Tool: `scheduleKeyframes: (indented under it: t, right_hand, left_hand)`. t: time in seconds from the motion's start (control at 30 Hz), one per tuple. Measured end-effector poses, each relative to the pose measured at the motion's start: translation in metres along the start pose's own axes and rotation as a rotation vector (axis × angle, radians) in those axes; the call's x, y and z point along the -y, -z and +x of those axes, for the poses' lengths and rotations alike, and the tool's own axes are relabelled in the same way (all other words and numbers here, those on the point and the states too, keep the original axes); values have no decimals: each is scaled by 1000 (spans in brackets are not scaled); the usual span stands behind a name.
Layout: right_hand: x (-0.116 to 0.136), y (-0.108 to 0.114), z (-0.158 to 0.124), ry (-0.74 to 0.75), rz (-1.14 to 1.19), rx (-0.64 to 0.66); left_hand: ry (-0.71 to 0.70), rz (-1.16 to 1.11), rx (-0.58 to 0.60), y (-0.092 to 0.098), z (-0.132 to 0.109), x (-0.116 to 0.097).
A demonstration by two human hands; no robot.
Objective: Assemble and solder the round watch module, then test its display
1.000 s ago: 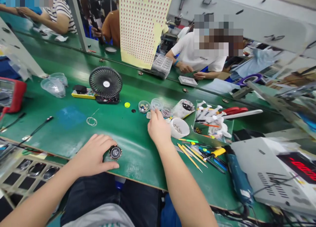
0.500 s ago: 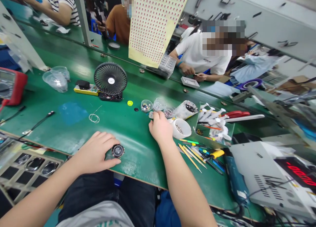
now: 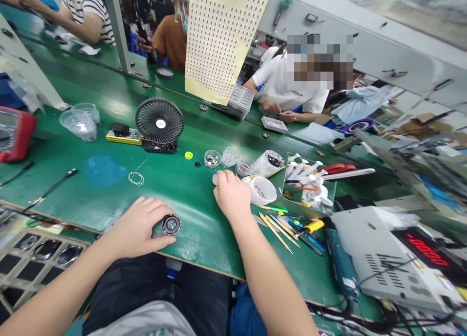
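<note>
My left hand (image 3: 136, 228) rests on the green workbench (image 3: 109, 199), fingers gripping the edge of a round black smartwatch body (image 3: 171, 224) whose dark face is turned upward. My right hand (image 3: 231, 196) is pinched around something small, mostly hidden by the fingers. A small white piece (image 3: 215, 179) shows at its fingertips. Just to its right stands a white cup of tiny metal parts (image 3: 261, 190). Behind the hand are several small clear pots of parts, one (image 3: 212, 158) holding mixed pieces.
A black desk fan (image 3: 159, 121), a red multimeter (image 3: 14, 134) and a tray of syringes (image 3: 310, 185) stand on the bench. Tweezers and picks (image 3: 284, 226) lie at right beside a blue power tool (image 3: 341, 260). Co-workers sit across the bench, and a benchtop instrument (image 3: 394, 258) with a red display stands at right.
My right hand has moved slightly left, away from the white cup, and its fingers have drawn together. My left hand still holds the watch body in the same place.
</note>
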State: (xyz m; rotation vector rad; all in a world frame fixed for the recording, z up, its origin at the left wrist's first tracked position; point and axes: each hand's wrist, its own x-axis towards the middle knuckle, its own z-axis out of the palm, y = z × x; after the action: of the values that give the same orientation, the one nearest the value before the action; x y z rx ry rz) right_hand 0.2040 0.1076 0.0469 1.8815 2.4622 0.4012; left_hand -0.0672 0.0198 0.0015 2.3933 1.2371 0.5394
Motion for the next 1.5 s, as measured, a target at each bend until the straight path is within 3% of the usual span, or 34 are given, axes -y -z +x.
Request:
scheduleKeyframes:
  t: [0.07,0.13,0.2,0.23,0.27,0.33,0.43,0.53,0.67,0.93,1.5]
  right_hand:
    - [0,7,-15,61,71,-164]
    - [0,12,-35,111,237,-420]
    - [0,11,-58,72,530,-652]
    - [1,9,-70,8,726,-705]
    - [2,5,-82,-74,940,-701]
    - [6,-5,-104,-229,1341,-545]
    - [16,-17,-130,-346,1650,-265]
    - [27,-18,-141,-370,1632,-163]
    - [35,-10,-138,-255,1510,-82]
    - [43,-6,-124,-96,1152,-79]
    - [44,-6,-125,10,1004,-85]
  left_hand:
    - [2,-8,-5,2,1,-1]
    - [-8,-11,-4,4,1,-1]
    - [-17,-17,6,6,2,-1]
    - [-16,-23,12,7,3,-1]
    - [-13,-32,17,7,3,0]
    - [-4,-45,21,8,4,1]
    - [3,-41,15,8,4,2]
    - [14,-4,20,7,4,1]
    - [27,41,28,6,5,1]
    - [2,-13,22,7,3,4]
    - [-2,-45,32,8,2,7]
